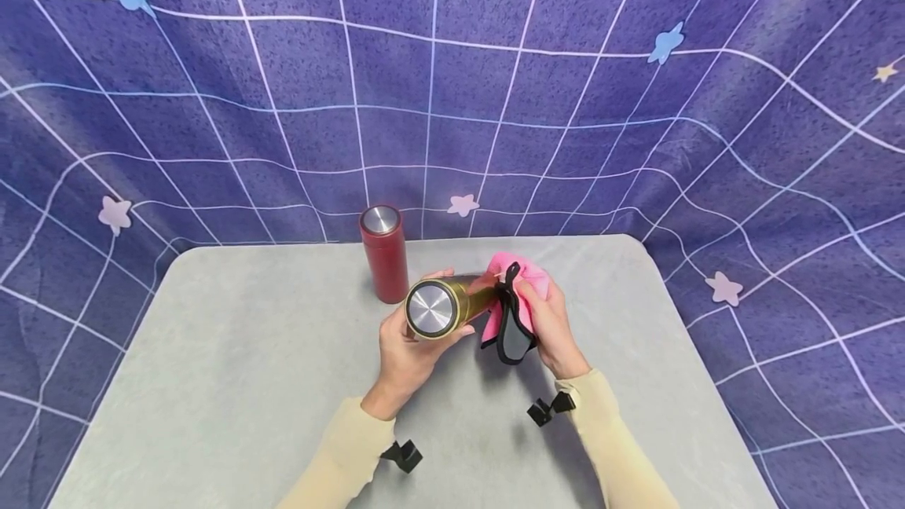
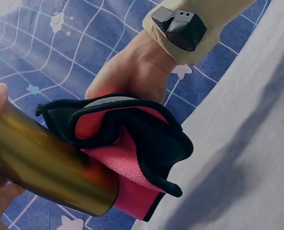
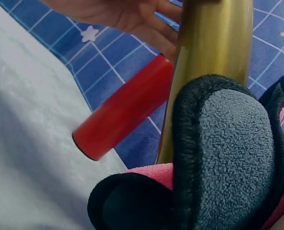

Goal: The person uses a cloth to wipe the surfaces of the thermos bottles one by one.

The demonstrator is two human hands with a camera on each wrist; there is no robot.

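My left hand (image 1: 410,349) grips a gold thermos bottle (image 1: 475,298) near its steel-topped lid, its fingers and thumb round the sides. The bottle is held tilted above the table, its base end toward the right. My right hand (image 1: 554,328) holds a pink and grey cloth (image 1: 519,289) with black edging, bunched against the bottle's lower part. In the left wrist view the cloth (image 2: 127,163) touches the gold bottle (image 2: 51,163) near its base. The right wrist view has the cloth (image 3: 233,143) in front of the bottle, hiding most of the right hand.
A red thermos bottle (image 1: 386,258) with a steel-topped lid stands upright behind the left hand, close to the gold one. The pale grey table (image 1: 247,360) has its back edge against a purple-blue curtain (image 1: 396,132) with grid lines and stars.
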